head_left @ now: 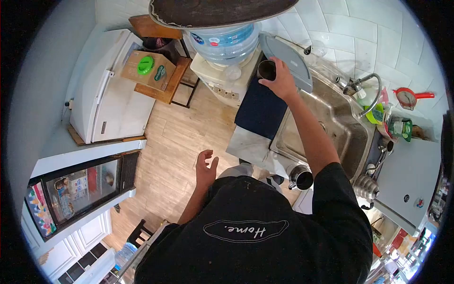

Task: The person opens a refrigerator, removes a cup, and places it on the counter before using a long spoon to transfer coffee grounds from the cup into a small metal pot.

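My right hand [282,81] is closed round a dark cup [267,70] with its mouth facing up. It is over the far end of a navy cloth [259,112] on the counter, beside the water dispenser [220,80]. A grey lid or board [291,61] leans just behind that hand. My left hand [205,169] hangs over the wooden floor, its fingers loosely bent and apart, holding nothing. Close to my body on the right is a shiny metal pitcher [301,177] near the counter's front corner.
A steel sink [293,137] with a curved faucet [373,87] lies to the right. A red strainer [406,98] hangs on the tiled wall. A steel kettle [366,187] stands at lower right. Across the floor are a white chest freezer [118,102] and a wooden chair bearing a cardboard box [149,71].
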`<state>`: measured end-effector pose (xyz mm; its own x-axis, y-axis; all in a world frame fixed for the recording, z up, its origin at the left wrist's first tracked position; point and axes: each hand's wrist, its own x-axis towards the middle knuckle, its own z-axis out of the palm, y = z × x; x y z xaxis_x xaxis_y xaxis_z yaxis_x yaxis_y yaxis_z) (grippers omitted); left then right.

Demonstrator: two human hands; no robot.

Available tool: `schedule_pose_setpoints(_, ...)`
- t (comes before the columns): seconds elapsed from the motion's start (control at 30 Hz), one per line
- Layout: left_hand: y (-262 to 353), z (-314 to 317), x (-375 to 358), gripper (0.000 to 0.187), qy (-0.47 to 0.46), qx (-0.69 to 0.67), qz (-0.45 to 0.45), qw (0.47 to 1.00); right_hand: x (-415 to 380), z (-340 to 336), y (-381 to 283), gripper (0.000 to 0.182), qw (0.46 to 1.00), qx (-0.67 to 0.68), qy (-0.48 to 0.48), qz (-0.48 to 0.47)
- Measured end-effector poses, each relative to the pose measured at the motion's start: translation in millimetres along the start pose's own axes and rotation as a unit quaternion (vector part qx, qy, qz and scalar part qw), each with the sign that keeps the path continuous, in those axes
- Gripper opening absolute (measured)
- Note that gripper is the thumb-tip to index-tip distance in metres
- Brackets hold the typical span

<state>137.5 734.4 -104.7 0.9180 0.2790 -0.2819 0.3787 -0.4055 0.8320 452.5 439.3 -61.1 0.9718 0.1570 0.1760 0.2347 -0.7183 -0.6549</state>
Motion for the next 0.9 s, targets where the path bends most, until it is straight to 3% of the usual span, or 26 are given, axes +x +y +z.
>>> schedule_pose_setpoints(0.2,0.6,1.3,-4.1,0.039,-0.002,0.008,0.019,1.0,-11.6,-14.4,-4.3,0.09,1.0,-0.006,0.013,-0.018)
schedule_pose_setpoints(0.47,29.8,14.0,-11.7,0.04,-0.037,0.008,0.061,0.997,-65.3,-88.7,3.1,0.068,1.0,0.018,0.005,-0.016)
schedule_pose_setpoints(0.6,52.1,26.9,-17.6,0.04,-0.066,0.015,0.108,0.992,-120.8,-134.5,8.3,0.06,0.999,0.035,0.016,-0.01)
schedule_pose_setpoints(0.7,71.4,41.2,-26.9,0.04,-0.074,0.017,0.141,0.987,-175.1,-163.0,11.1,0.047,0.997,0.051,0.022,0.058)
schedule_pose_setpoints(0.9,127.4,78.5,-71.4,0.038,-0.102,-0.043,0.207,0.972,-317.9,-189.1,6.3,0.038,0.965,0.174,0.147,0.131)
